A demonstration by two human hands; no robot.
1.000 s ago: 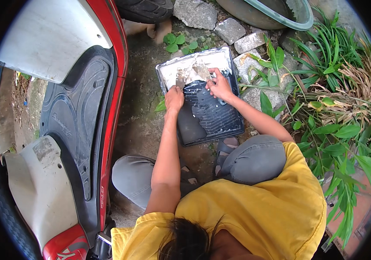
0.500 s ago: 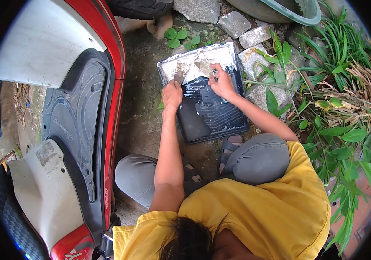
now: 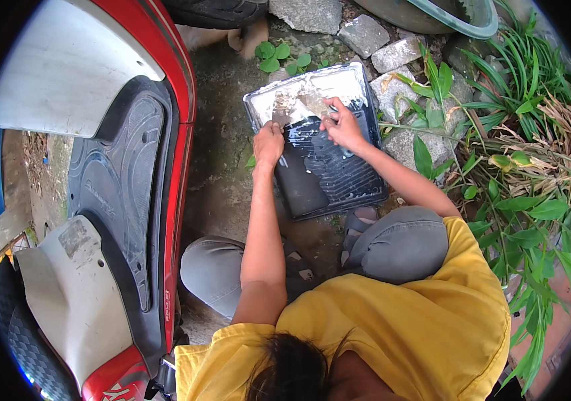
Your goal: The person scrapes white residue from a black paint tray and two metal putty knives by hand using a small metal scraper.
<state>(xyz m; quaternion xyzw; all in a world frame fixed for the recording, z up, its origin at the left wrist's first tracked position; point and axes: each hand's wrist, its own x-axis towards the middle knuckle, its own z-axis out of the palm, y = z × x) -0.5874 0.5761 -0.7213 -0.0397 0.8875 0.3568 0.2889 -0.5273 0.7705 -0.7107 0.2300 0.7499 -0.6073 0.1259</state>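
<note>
A black ribbed paint tray (image 3: 342, 182) lies on the ground ahead of my knees, its far end covered with thick white paint (image 3: 343, 83). Closed over the left side of the tray, my left hand (image 3: 269, 144) grips a flat grey-brown scraper (image 3: 281, 109) that reaches into the paint. My right hand (image 3: 343, 128) pinches a second flat beige scraper (image 3: 314, 104) at the paint's lower edge. Fingers and paint smears partly hide both pieces. The tray's near part is dark, with wet streaks and a few white specks.
A red and white motor scooter (image 3: 185, 134) stands close along the left, a black tyre (image 3: 222, 12) beyond it. Broken concrete blocks (image 3: 396, 55) and a greenish basin (image 3: 456, 20) are at the far right. Leafy plants (image 3: 546, 207) crowd the right side.
Both hands stay over the tray. The left hand and its scraper have shifted slightly right, and the white paint's lower edge looks a little different between the two scrapers.
</note>
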